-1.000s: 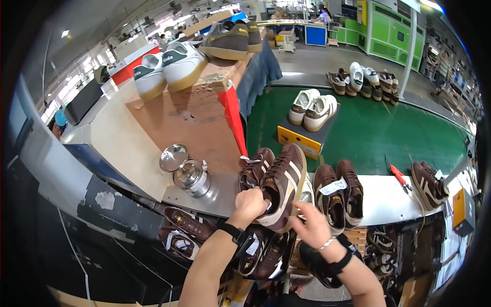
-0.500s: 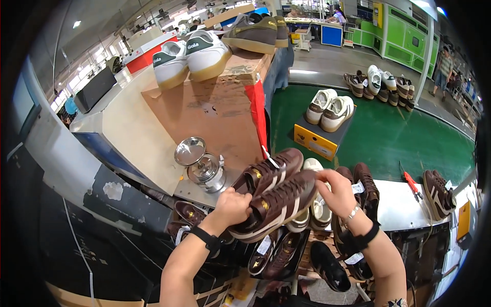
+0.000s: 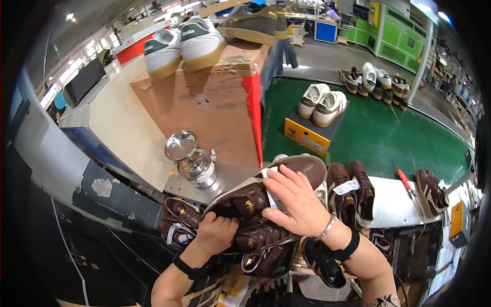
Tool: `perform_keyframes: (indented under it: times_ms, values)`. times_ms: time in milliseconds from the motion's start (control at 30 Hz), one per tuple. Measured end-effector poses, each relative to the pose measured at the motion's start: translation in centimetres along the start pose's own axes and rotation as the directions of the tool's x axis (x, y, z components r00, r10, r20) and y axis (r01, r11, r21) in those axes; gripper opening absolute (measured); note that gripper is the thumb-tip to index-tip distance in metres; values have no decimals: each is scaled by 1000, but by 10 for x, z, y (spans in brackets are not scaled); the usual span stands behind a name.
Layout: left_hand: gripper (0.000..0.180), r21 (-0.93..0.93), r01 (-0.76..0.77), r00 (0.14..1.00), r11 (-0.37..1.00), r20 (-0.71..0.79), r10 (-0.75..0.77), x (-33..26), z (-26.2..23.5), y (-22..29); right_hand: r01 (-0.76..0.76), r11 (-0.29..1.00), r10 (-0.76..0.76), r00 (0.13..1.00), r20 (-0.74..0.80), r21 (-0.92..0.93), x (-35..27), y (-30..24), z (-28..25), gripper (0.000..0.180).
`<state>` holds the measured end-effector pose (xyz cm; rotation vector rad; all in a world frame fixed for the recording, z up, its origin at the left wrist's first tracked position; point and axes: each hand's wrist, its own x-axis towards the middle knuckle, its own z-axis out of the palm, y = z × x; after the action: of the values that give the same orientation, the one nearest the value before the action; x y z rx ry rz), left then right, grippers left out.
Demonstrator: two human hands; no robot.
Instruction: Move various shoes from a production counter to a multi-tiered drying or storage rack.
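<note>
Two dark brown sneakers with cream stripes are in front of me, pressed close together and tilted. My left hand (image 3: 217,234) is closed on them at the collars, its fingers partly hidden inside. Over the upper brown sneaker (image 3: 250,202) lies my right hand (image 3: 296,204), fingers spread and thumb apart. A small white piece shows at its fingertips; what it is I cannot make out. The lower brown sneaker (image 3: 258,239) is partly covered by the upper one and my hands.
A metal dispenser with a dish top (image 3: 194,158) stands left, before a large cardboard box (image 3: 199,115). A shoebox (image 3: 309,134) bearing white sneakers (image 3: 322,105) rests on the green surface (image 3: 373,138). Brown sneakers (image 3: 353,192), red-handled pliers (image 3: 404,179) and a black shoe (image 3: 323,261) lie to the right.
My right hand has left the toe, moved left and opened flat over the shoes. The sneakers have turned and shifted slightly left; my left hand still grips the collars.
</note>
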<state>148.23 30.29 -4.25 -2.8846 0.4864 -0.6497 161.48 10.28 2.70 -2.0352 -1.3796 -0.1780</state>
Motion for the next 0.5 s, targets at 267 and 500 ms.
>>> perform_keyframes:
  times_ms: [267, 500]
  values:
    - [30, -61, 184, 983, 981, 15, -183, -42, -36, 36, -458, 823, 561, 748, -355, 337, -103, 65, -49, 29]
    - [27, -34, 487, 873, 873, 16, -487, -106, -58, 69, -685, 564, 824, 504, 259, -461, -214, 148, -35, 51]
